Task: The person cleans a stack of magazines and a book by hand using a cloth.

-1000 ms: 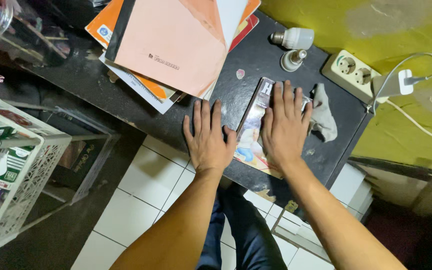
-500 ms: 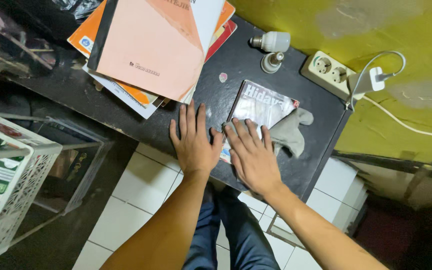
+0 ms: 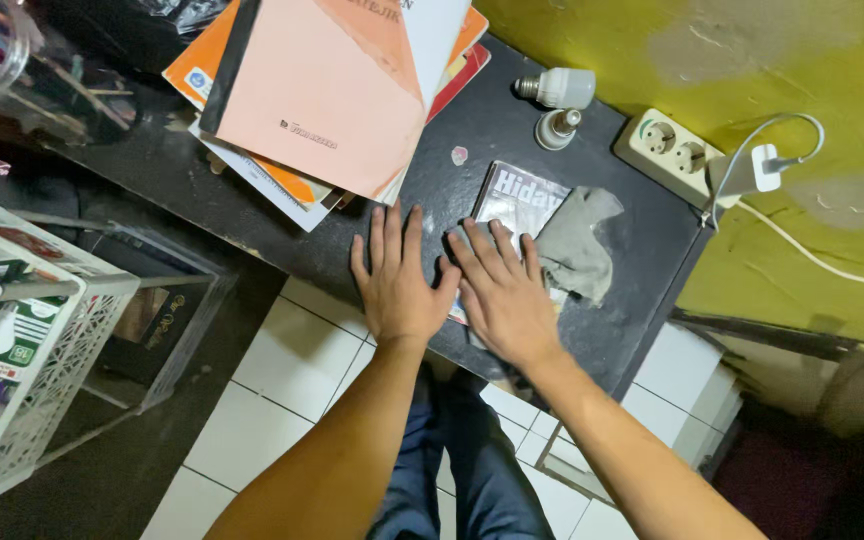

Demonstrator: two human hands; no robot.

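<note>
Green-and-white labelled packages (image 3: 14,335) stand in the white lattice basket (image 3: 62,370) at left.

Glossy paper, soft cloth, scuffed counter

You've got a shiny paper magazine (image 3: 518,197), a matt grey rag (image 3: 574,246), and a dark counter (image 3: 472,120) that looks smooth but dusty.

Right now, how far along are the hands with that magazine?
Done: the grey cloth lies spread on the magazine. In hand: the right hand presses flat on the magazine, the left hand on the black table. Left: pale smudges show on the table.
</note>
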